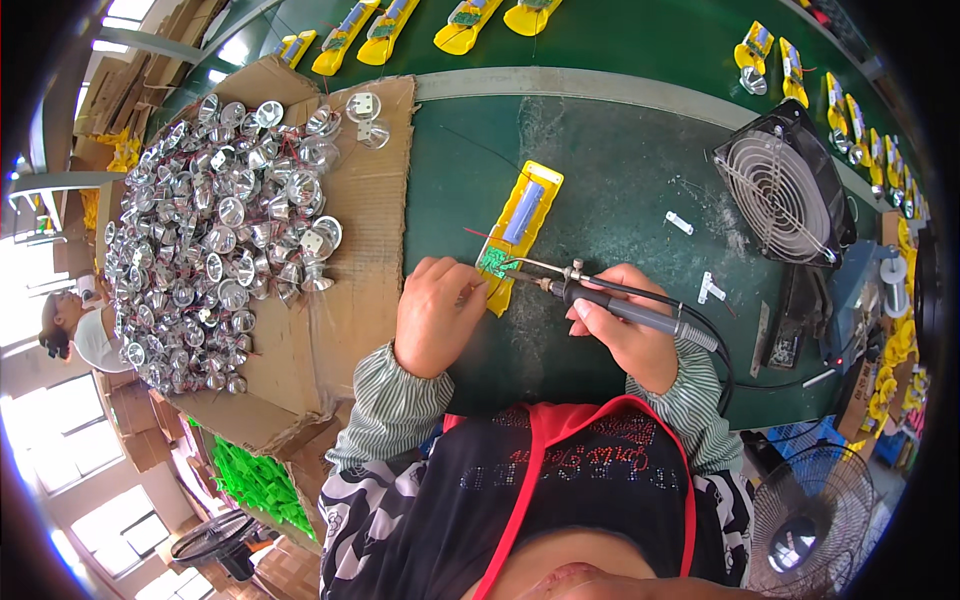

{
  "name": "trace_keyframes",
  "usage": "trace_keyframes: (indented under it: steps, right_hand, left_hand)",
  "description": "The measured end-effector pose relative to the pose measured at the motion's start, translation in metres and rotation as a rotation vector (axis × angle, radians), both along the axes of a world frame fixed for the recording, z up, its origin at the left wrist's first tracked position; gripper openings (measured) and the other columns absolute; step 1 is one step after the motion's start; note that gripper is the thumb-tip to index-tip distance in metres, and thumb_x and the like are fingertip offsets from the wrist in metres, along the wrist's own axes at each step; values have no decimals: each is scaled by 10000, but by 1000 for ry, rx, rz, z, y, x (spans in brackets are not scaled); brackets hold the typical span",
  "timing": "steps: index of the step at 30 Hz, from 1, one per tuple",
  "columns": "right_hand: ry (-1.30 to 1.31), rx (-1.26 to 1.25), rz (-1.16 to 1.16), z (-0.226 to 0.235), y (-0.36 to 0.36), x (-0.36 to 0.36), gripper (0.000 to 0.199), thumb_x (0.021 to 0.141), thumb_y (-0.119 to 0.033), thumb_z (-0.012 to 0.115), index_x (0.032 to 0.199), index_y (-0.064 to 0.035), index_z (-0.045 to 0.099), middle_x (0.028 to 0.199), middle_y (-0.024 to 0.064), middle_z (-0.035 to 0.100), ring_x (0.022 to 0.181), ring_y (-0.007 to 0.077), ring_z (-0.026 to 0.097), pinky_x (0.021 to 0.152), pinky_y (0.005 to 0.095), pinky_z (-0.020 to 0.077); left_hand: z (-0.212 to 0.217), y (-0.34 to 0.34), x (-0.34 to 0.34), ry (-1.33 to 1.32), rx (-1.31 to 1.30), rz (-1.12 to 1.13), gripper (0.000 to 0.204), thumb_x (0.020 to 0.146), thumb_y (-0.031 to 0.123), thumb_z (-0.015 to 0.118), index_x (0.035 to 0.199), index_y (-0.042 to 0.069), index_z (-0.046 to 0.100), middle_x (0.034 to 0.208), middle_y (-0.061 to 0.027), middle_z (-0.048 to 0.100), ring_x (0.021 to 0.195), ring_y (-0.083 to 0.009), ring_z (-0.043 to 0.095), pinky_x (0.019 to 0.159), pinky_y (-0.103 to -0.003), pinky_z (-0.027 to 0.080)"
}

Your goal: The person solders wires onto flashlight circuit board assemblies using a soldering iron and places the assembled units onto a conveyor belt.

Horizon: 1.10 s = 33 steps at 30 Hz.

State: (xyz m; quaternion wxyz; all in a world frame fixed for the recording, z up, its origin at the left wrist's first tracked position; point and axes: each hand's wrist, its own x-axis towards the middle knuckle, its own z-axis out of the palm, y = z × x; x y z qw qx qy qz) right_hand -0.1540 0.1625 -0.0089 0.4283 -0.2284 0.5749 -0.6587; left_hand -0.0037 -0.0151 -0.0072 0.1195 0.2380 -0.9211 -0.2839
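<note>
A yellow plastic casing [549, 184] lies aslant on the green bench, with a blue cylindrical battery [523, 213] and a green circuit board [496, 262] in it. My right hand [632, 325] is wrapped round a soldering iron [640, 311] with a thin metal feed tube clamped along it. The tips of the iron and tube meet the board or hover just over it. My left hand [437, 312] is closed in a pinch at the board's left edge; what its fingertips hold is hidden. A red wire [478, 233] sticks out beside the board.
A cardboard box [365, 190] heaped with silver reflector cups [225, 240] stands at left. A black fan with a metal grille [782, 190] sits at right, near two small white parts [679, 222]. More yellow casings [388, 30] line the far strip. Another person [90, 335] is at far left.
</note>
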Motion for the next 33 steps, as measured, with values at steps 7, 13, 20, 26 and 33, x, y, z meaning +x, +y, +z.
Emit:
trace_keyframes:
  steps: [7, 13, 20, 26, 33]
  right_hand:
    - [111, -23, 39, 1, 1, -1, 152, 836, -2, 586, 951, 55, 505, 807, 155, 646, 665, 158, 644, 602, 258, 540]
    - [73, -41, -64, 8, 12, -4, 160, 820, -4, 606, 943, 64, 530, 791, 128, 656, 665, 149, 652, 595, 257, 540]
    - [66, -29, -97, 7, 28, -8, 159, 828, -4, 605, 950, 63, 527, 799, 136, 653, 670, 151, 649, 595, 258, 541]
    - [74, -63, -159, 2, 43, -16, 185, 835, -16, 614, 976, 69, 530, 812, 136, 651, 676, 149, 646, 601, 259, 545]
    - [87, -12, -275, -4, 56, -36, 177, 834, -23, 612, 970, 55, 530, 810, 133, 644, 671, 145, 639, 614, 264, 550]
  left_hand:
    - [1, -1, 0, 8, 26, -2, 76, 747, 49, 653, 744, 21, 583, 692, -79, 548, 684, -256, 517, 614, -363, 417]
    - [1, 0, 0, 3, 21, 2, 75, 751, 55, 653, 744, 21, 587, 692, -80, 552, 683, -259, 519, 619, -365, 418]
    - [2, 2, 2, -2, -31, 11, 103, 747, 82, 674, 777, 17, 600, 752, -96, 565, 726, -268, 536, 657, -369, 432]
    - [6, 14, 6, -45, -215, -166, 445, 718, 210, 740, 1082, 33, 556, 1056, -159, 541, 909, -334, 560, 813, -409, 458]
    - [6, -3, -94, -103, -10, -237, 422, 770, 238, 707, 1104, 43, 540, 1115, -148, 535, 912, -310, 589, 792, -383, 486]
